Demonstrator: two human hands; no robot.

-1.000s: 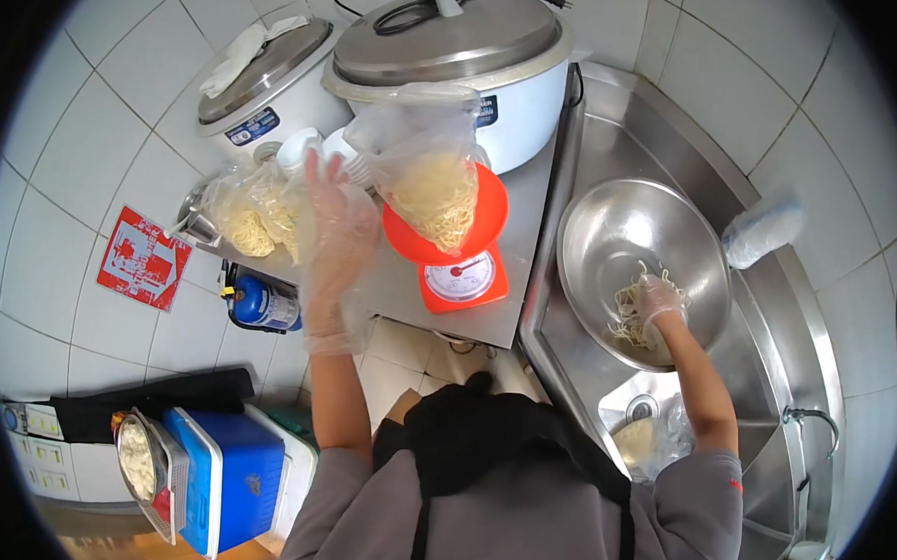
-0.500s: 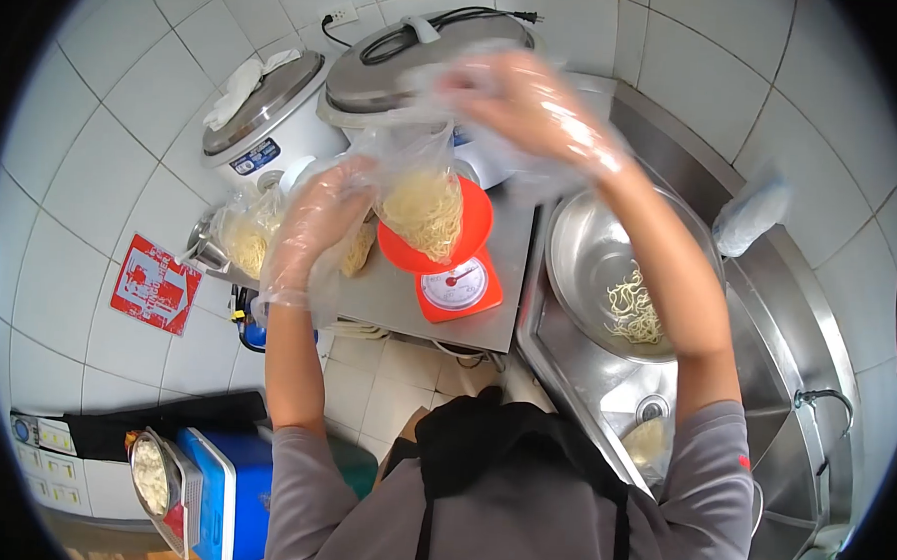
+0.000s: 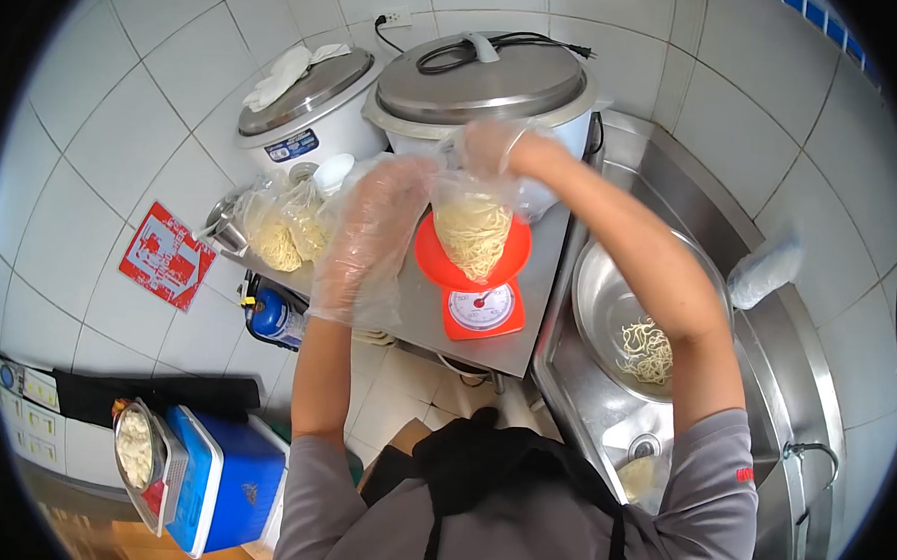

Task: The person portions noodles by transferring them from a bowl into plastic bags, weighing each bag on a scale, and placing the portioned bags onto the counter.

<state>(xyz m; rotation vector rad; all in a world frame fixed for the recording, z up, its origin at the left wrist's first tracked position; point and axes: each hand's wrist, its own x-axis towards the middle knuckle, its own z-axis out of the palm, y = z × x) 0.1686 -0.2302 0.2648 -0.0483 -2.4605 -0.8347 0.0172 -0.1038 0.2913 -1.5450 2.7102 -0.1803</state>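
A clear plastic bag of noodles (image 3: 473, 236) rests upright in the orange-red pan of a kitchen scale (image 3: 480, 309). My left hand (image 3: 387, 199), in a loose clear plastic glove, grips the bag's top from the left. At the right side of the bag's neck, my right hand (image 3: 499, 148), also gloved and somewhat blurred, is closed on the gathered plastic. The exact finger positions are partly hidden by the gloves and the bag. More bagged noodles (image 3: 278, 245) lie on the metal table left of my left hand.
Two large rice cookers (image 3: 487, 77) stand behind the scale, a cord on one lid. To the right, a steel bowl (image 3: 606, 332) holding loose noodles (image 3: 648, 351) sits at the sink. A blue cooler (image 3: 230, 481) is at lower left, a fire extinguisher (image 3: 275, 314) below the table.
My right hand has come down from above the bag to its neck. My left hand has stayed at the bag's top. The camera view has shifted slightly.
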